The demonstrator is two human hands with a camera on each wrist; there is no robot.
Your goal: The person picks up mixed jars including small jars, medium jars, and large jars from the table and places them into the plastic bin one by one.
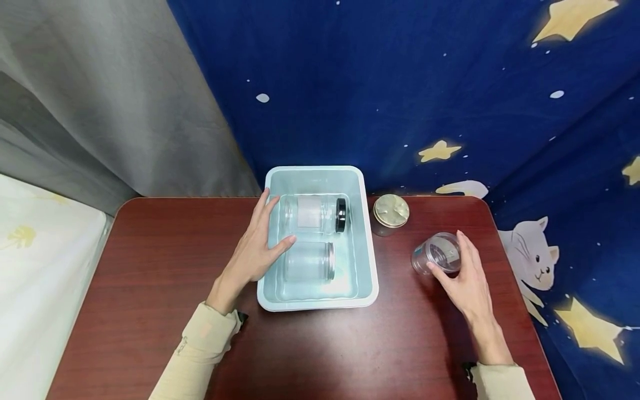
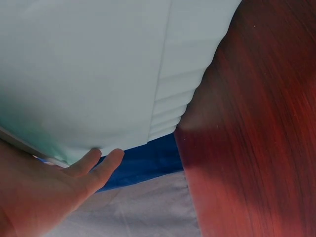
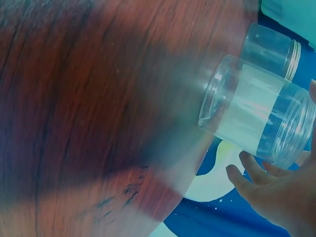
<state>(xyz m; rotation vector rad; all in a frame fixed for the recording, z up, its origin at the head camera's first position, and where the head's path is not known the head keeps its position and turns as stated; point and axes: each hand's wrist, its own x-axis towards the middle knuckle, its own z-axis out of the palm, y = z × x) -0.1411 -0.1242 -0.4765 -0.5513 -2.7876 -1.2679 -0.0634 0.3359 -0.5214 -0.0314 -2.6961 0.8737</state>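
My left hand point(image 1: 255, 247) lies across the left rim of a pale blue plastic basin point(image 1: 371, 261), fingers straight and spread; in the left wrist view its fingertips point(image 2: 116, 154) are by the basin's edge. Inside the basin a clear jar with a black lid point(image 1: 341, 215) and another with a silver-coloured lid point(image 1: 330, 261) lie on their sides. At the right, my right hand point(image 1: 470, 280) holds a lidless clear jar point(image 1: 425, 256) near its mouth, thumb on one side and fingers on the other. The right wrist view shows a pale label point(image 3: 249, 106) on this jar.
A clear jar with a gold-coloured lid point(image 1: 391, 211) stands between the basin and the right-hand jar. All sit on a reddish-brown table point(image 1: 165, 266). Behind the table hang a grey curtain point(image 1: 110, 100) and a blue star-patterned curtain point(image 1: 350, 83).
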